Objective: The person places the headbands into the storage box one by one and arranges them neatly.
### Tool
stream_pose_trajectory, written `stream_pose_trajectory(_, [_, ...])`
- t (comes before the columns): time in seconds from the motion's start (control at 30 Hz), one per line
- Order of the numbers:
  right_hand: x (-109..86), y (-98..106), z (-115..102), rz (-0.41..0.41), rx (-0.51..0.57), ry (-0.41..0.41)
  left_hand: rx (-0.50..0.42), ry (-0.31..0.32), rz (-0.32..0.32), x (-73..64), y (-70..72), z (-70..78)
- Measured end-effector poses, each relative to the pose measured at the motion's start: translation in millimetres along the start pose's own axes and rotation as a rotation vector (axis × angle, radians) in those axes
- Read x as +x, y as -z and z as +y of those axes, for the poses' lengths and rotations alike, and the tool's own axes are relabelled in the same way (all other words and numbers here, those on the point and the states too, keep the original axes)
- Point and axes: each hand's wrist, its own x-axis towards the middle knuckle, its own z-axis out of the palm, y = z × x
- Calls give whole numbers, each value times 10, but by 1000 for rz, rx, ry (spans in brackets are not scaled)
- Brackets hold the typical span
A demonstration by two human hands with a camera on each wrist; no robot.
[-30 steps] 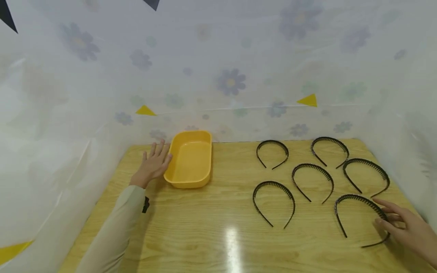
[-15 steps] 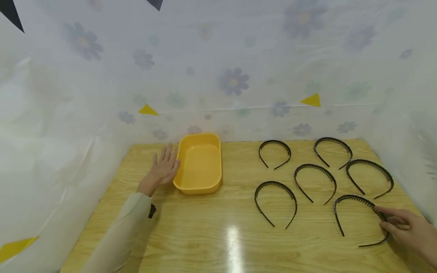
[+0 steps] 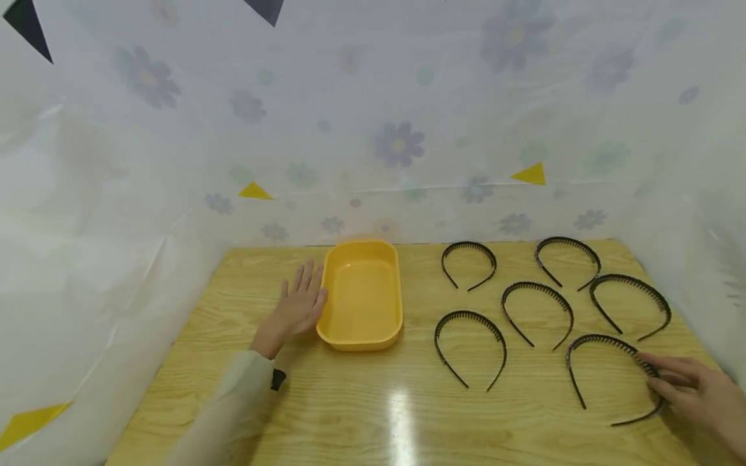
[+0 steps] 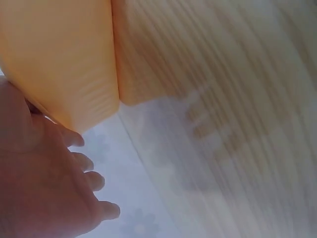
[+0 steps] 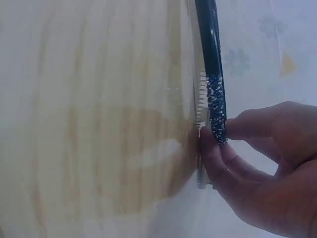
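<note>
Pinching the nearest right-hand headband [image 3: 603, 338] by the outer curve of its right side, with thumb and fingertips of the right hand [image 3: 696, 388] drawn narrowly together. Gripping nothing on the other side: just resting the thumb side of the left hand [image 3: 302, 306], with fingers straight, against the left wall of the yellow tray [image 3: 361, 298], upright on the surface [image 3: 326, 401]. Hard to tell whether fully lifted or partly resting, at the pinched end. Likeliest to go wrong, by judgement: twisting or swinging of the held headband, because of a pinch at one side only. Possible too: snagging of its comb teeth on the neighbouring headband [image 3: 629, 278], just beyond and close to the crown, through a move away from the body. Also worth guarding against: skidding or turning of the tray from an uneven push at one wall, given so smooth a wood finish. In materials: glossy, plastic-looking yellow with rounded corners and a shallow bowl; slim black open loops with fine inner teeth, plus a gritty blue-and-silver glitter patch in the right wrist view; streaked wood grain under bright glare; behind, a pale creased sheet [image 3: 402, 90] with faint flowers.
</note>
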Motion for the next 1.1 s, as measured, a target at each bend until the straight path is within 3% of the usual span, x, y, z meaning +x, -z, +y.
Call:
stream_pose_trajectory(0.33, [-2, 24, -61, 80, 54, 93, -22, -46, -10, 2, -157, 272])
stream_pose_trajectory(0.6, [47, 12, -209, 153, 67, 198, -8, -41, 3, -28, -209, 501])
stream_pose_trajectory(0.8, [173, -11, -422, 91, 58, 159, -9, -29, 15, -66, -224, 607])
stream_pose_trajectory(1.1, [372, -76, -819, 76, 164, 237, 13, -25, 43, -95, -217, 640])
